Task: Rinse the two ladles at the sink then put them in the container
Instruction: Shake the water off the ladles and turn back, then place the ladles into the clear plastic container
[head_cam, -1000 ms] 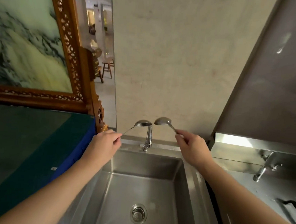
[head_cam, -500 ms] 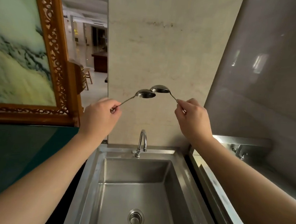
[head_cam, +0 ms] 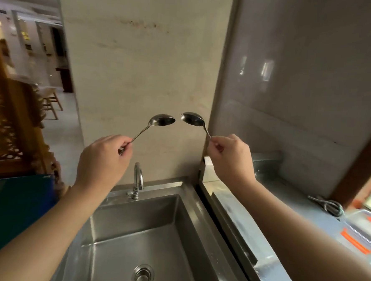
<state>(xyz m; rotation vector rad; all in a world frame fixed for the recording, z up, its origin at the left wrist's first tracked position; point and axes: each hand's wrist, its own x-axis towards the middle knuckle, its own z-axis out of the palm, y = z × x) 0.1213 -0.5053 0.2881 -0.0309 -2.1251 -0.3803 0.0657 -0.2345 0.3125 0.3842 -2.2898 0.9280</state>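
Both hands up in front of the beige wall (head_cam: 141, 72), above the sink (head_cam: 152, 236), each with one ladle. Left hand (head_cam: 102, 159): fingers curled in, thumb and forefinger pinching the bottom end of the left ladle (head_cam: 157, 122); handle runs up and right, bowl level and facing up. Right hand (head_cam: 230, 157): same pinch on the bottom end of the right ladle (head_cam: 193, 119), remaining fingers folded; handle runs up and left, bowl tipped a bit toward the camera. The two bowls are at about the same height, rims near each other but apart, small gap between them. They sit well above the faucet (head_cam: 138, 179), which stands at the back edge of the steel basin; no water visible from it. Drain strainer (head_cam: 142, 275) at the basin floor, basin looks dry as far as I can tell. Steel counter (head_cam: 283, 222) right of the sink, with a clear container with orange clips (head_cam: 361, 235) at its far right edge, partly cut off by the frame. Carved wooden frame (head_cam: 13, 130) at left.
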